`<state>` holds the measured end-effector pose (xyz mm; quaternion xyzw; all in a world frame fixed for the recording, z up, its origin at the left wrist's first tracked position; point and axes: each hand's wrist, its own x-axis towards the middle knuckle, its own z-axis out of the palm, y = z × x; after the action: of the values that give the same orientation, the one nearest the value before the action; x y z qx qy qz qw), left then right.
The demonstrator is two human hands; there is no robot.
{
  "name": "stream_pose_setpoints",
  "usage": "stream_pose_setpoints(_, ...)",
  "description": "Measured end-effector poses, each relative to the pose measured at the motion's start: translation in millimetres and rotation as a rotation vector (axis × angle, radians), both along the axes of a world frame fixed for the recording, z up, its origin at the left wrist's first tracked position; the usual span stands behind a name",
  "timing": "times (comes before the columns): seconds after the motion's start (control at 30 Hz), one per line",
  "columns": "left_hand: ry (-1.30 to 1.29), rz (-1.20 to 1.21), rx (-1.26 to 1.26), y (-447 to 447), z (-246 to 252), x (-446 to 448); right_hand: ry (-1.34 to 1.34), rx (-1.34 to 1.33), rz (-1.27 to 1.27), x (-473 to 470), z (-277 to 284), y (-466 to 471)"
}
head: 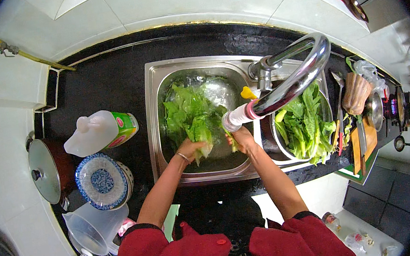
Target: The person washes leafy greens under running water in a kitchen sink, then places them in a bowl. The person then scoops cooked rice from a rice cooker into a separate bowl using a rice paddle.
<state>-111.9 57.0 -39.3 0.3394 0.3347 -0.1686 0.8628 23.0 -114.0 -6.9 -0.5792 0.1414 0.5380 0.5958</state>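
Note:
Both hands are over the left basin of a stainless steel sink (154, 126), which holds water and leafy greens. My left hand (191, 149) grips a bunch of green leafy vegetable (190, 114) by its pale stem end, its leaves spread towards the far side of the basin. At the basin's right side, my right hand (242, 140) is closed around a green stalk (232, 140); the faucet's spout end (231, 122) partly hides what it holds. More leafy greens (305, 124) fill a white-rimmed bowl (287, 154) over the right basin.
The chrome faucet (308, 67) arches over the right basin. Left of the sink are a plastic jug (95, 133), a blue-patterned plate (101, 180), a lidded pot (45, 172) and a clear pitcher (94, 226). To the right lie a squash (356, 93), knives (361, 144) and a cutting board (369, 139).

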Motion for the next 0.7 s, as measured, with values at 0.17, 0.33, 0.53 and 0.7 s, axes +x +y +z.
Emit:
stream_pose_setpoints(0.17, -0.072, 0.153, 0.124, -8, 32, -4, 0.048, 0.251, -0.100, -10, 23, 4)
stream_pose_setpoints(0.33, -0.138, 0.168, 0.271, -13, 50, 1, 0.088, 0.186, -0.191, -17, 27, 14)
stream_pose_setpoints(0.53, -0.083, 0.120, 0.251, -16, 48, 13, -0.054, 0.109, -0.139, -30, 31, 29)
stream_pose_setpoints(0.7, -0.163, 0.134, 0.326, -4, 43, 14, -0.041, 0.130, -0.089, -19, 34, 36)
